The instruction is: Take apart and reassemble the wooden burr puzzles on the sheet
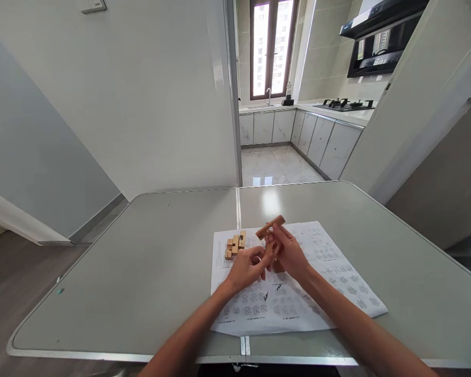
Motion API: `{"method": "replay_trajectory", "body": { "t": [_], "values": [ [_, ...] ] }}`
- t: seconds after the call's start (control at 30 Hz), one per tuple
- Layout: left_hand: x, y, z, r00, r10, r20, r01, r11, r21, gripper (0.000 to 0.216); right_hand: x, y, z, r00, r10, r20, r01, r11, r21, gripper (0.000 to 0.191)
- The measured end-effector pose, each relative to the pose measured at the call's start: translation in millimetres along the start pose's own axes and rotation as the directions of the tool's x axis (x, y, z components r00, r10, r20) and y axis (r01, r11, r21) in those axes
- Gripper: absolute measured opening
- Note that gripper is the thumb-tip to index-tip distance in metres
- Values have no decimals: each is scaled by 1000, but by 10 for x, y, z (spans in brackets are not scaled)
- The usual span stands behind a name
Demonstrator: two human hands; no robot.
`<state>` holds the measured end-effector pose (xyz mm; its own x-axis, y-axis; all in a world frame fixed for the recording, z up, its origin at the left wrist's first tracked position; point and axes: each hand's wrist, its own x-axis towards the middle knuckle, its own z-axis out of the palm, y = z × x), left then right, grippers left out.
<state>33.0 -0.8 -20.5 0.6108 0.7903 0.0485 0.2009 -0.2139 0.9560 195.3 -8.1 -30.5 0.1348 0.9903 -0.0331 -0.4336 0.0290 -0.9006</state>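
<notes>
Both hands meet above a printed paper sheet (337,272) on a grey folding table (141,272). My right hand (288,254) is closed round a brown wooden puzzle piece (270,226) whose long bar sticks up and to the right. My left hand (246,268) pinches the lower part of the same wooden piece with its fingertips. A small pile of light wooden blocks (235,244) lies on the sheet just left of my hands. Another brown wooden piece (278,267) shows partly under my right hand.
The sheet carries rows of small printed diagrams. The table's front edge (243,358) has a metal hinge in the middle. Beyond the table a white wall (141,104) stands left, and an open doorway leads into a kitchen with cabinets (322,141) and a window.
</notes>
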Motion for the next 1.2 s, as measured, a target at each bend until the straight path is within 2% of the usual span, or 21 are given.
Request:
{"method": "replay_trajectory", "body": {
  "t": [0.07,0.23,0.3,0.4,0.47,0.57,0.7,0.8,0.93,1.2],
  "values": [
    [3,-28,-36,1000,-10,-2,9,1000,-23,49,66,-49,-110,995,-68,-76,68,998,1,43],
    [53,-101,-101,996,-35,-87,20,985,-172,53,138,-156,-302,984,-135,-117,139,990,25,41],
    [77,-108,-134,989,-34,-142,1,974,-225,55,104,-146,-284,991,-124,-46,123,992,-30,40],
    [95,-98,-187,979,-27,-204,-29,964,-265,56,34,-80,-187,990,-81,111,102,974,-202,43],
    [94,-90,-208,973,-14,-229,-50,961,-271,55,0,-27,-123,982,-64,178,125,926,-355,46],
    [84,-94,-203,966,27,-258,-93,964,-249,52,-22,34,-81,971,-114,208,211,817,-537,49],
    [62,-140,-173,955,92,-282,-135,981,-137,48,-24,65,-95,969,-152,193,241,751,-614,50],
    [42,-199,-177,939,174,-298,-173,984,31,45,-34,61,-94,970,-156,188,241,737,-632,49],
    [24,-294,-202,908,286,-307,-211,944,255,42,-52,46,-77,970,-157,185,242,711,-660,50],
    [22,-441,-213,865,420,-273,-258,840,477,44,-59,44,-81,974,-119,194,217,745,-631,51]
  ]
}}
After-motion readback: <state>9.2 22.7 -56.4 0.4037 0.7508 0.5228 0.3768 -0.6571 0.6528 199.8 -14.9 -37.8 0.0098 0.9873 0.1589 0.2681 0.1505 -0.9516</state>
